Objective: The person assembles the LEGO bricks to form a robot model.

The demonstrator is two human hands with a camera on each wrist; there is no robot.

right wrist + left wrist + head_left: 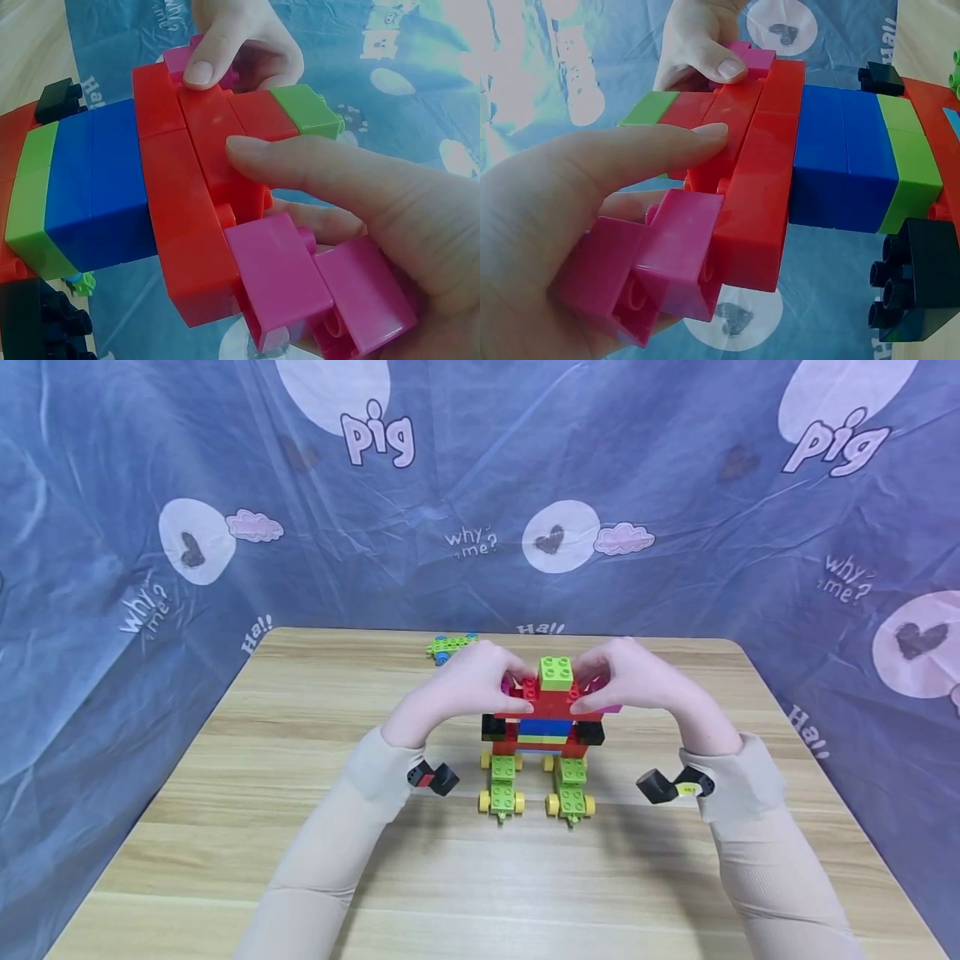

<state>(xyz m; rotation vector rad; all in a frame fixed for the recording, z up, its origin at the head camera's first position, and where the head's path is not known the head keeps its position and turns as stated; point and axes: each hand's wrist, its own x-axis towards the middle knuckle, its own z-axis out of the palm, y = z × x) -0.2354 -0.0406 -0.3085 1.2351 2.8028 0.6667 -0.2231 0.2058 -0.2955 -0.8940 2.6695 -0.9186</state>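
Note:
A robot-like figure of toy building blocks [545, 727] stands upright on the table, topped by a lime green brick [556, 673]. My left hand [476, 685] grips the red bricks [754, 180] of its upper part from the left, thumb on the near face. From the other side my right hand [630, 677] grips the same red section, thumb likewise in front. Magenta bricks [281, 274] stick out at both shoulders, inside the hands. Blue bricks [844, 157] form the middle, with black bricks [590, 732] at the sides. Green wheeled bases [572, 789] with yellow wheels are the feet.
Behind the left hand, a green wheeled base [453, 647] with blue wheels sits near the table's far edge. The wooden table [300, 827] meets a blue printed cloth [465, 585] at its back and sides.

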